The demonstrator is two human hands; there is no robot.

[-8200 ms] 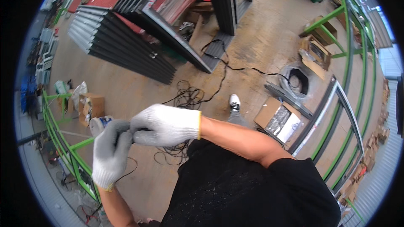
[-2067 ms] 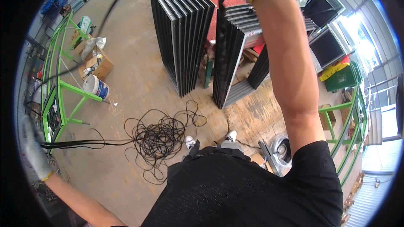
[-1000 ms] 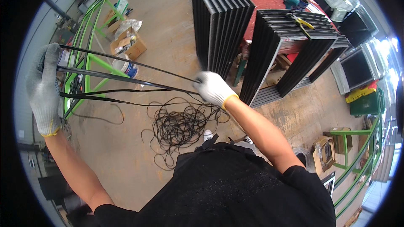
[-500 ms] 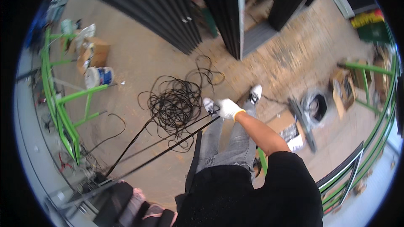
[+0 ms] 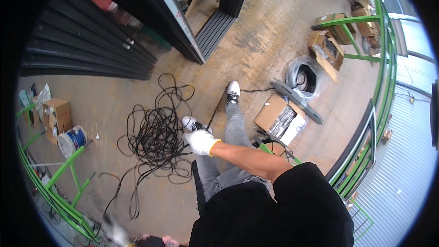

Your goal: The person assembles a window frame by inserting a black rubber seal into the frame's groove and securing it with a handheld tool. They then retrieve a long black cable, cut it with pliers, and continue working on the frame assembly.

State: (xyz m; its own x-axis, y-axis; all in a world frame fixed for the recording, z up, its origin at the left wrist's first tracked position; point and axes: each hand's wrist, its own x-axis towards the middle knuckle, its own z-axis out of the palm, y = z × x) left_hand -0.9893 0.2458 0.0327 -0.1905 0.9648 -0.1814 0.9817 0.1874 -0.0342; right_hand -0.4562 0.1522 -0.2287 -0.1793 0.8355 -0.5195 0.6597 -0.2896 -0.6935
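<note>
My right hand, in a white knitted glove with a yellow cuff, is closed in front of my thighs. A thin black cord runs from it past my shoe. Just left of it, a large tangled heap of black cord lies on the floor, with strands touching the hand's edge. At the lower left, my left hand, also white-gloved, is smeared by motion. Its fingers cannot be made out. A loose length of the cord trails from the heap toward it.
Black grooved profiles stand in stacks ahead. Green metal frames flank me on the left and right. An open carton, a grey bar and a plastic-wrapped black coil lie right. A white bucket stands left.
The view has turned to the right. The taut black lengths that ran from my right hand to the lower left are gone from view. My left hand has come into view, moving fast.
</note>
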